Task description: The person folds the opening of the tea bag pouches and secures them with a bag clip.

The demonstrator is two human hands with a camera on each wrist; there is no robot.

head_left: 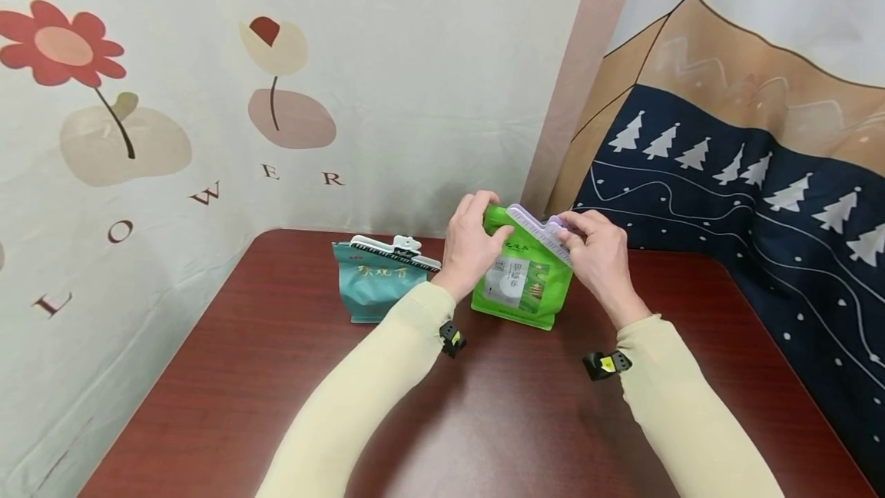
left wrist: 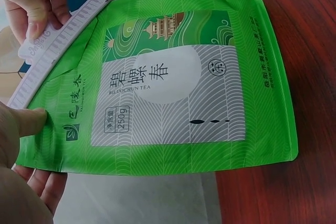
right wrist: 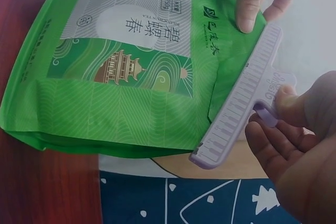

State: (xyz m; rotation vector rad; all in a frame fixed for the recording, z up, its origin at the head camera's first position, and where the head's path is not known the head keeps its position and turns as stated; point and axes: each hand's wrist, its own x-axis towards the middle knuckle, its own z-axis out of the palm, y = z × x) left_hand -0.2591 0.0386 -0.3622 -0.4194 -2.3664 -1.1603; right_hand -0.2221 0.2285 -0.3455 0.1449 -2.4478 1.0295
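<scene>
A green tea bag [head_left: 513,283] printed "BILUOCHUN TEA" stands tilted on the table. My left hand [head_left: 473,243] pinches its upper left corner, thumb in front and fingers behind. Across the bag's upper right corner, at a slant, lies a lilac bag clip [right wrist: 239,98] with a piano-key pattern. My right hand [head_left: 600,258] pinches the clip's handle between thumb and fingers, as the right wrist view shows. To the left, a teal bag [head_left: 376,287] stands with a white and black clip [head_left: 396,250] along its top; my left hand and sleeve overlap its right side.
The dark red wooden table [head_left: 276,375] reaches back to a pale wall cloth [head_left: 415,60] with flower prints. A navy cloth [head_left: 726,198] with white trees hangs along the right edge. Small black wrist cameras [head_left: 452,338] sit on both sleeves.
</scene>
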